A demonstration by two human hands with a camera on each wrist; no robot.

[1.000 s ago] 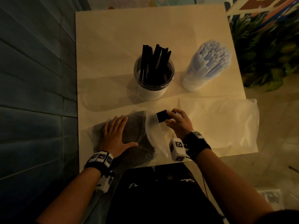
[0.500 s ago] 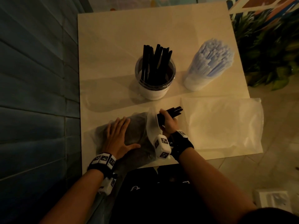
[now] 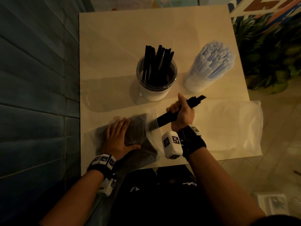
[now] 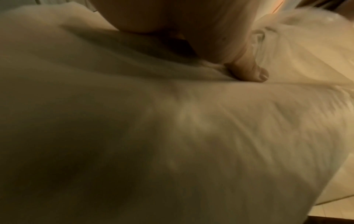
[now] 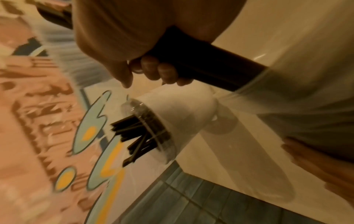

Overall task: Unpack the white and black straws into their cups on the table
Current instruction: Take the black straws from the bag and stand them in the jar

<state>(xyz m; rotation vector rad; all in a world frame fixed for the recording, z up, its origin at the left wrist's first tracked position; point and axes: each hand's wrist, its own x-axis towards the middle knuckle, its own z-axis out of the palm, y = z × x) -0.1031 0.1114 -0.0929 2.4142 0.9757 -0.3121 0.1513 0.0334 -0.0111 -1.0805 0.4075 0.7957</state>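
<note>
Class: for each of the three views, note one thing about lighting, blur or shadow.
Head view: dim warm light, cup casts a soft shadow leftward on the table; left wrist view: blurred bag, dark lower left; right wrist view: motion-blurred wall, right hand and black straws softly focused.

Three views: one overhead from the head, one low along each wrist.

Head camera looks steeply down on the table (image 3: 114, 46), both forearms in frame. Left wrist camera sits very close over the plastic bag (image 4: 172, 136), facing along the left hand (image 4: 191, 30); blurred. Right wrist camera, tilted, looks past the right hand (image 5: 134, 37) toward the cup of black straws (image 5: 172, 115). Head and right wrist share that cup (image 3: 154, 93); head and left wrist share the bag (image 3: 138, 128).
</note>
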